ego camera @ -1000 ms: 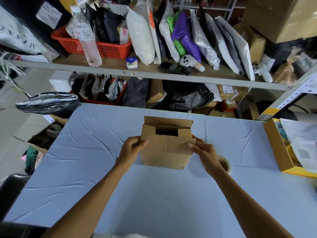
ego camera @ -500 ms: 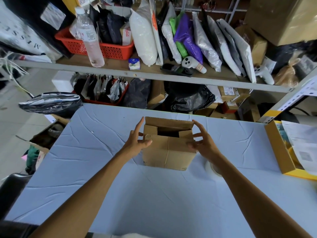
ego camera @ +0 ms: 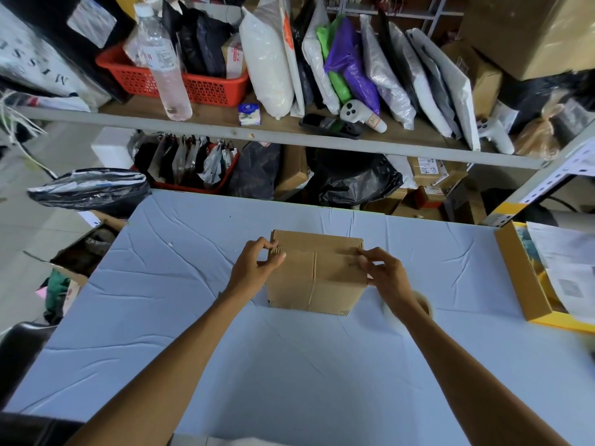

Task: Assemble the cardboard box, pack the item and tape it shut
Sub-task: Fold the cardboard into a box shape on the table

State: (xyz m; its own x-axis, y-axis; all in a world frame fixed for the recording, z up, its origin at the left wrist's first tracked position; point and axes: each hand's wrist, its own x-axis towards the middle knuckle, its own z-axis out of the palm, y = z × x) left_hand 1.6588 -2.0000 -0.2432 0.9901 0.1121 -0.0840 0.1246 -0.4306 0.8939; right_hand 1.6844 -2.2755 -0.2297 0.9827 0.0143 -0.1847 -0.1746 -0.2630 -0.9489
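Observation:
A small brown cardboard box (ego camera: 317, 284) stands on the pale blue table (ego camera: 289, 365), its top flaps folded down flat. My left hand (ego camera: 256, 268) pinches the box's upper left corner. At the upper right corner my right hand (ego camera: 383, 275) presses on the top flap, fingers curled over the edge. Whatever is inside the box is hidden. A roll of clear tape (ego camera: 423, 305) lies on the table just behind my right wrist, partly covered by it.
A yellow tray (ego camera: 528, 284) with papers sits at the table's right edge. Beyond the far edge is a shelf (ego camera: 225, 128) with a water bottle (ego camera: 164, 66), a red basket (ego camera: 206, 86) and many parcel bags. An open carton stands on the floor to the left.
The top flaps were open a second ago. Both hands lifted off the sides, then folded the flaps down, and the box top is now closed.

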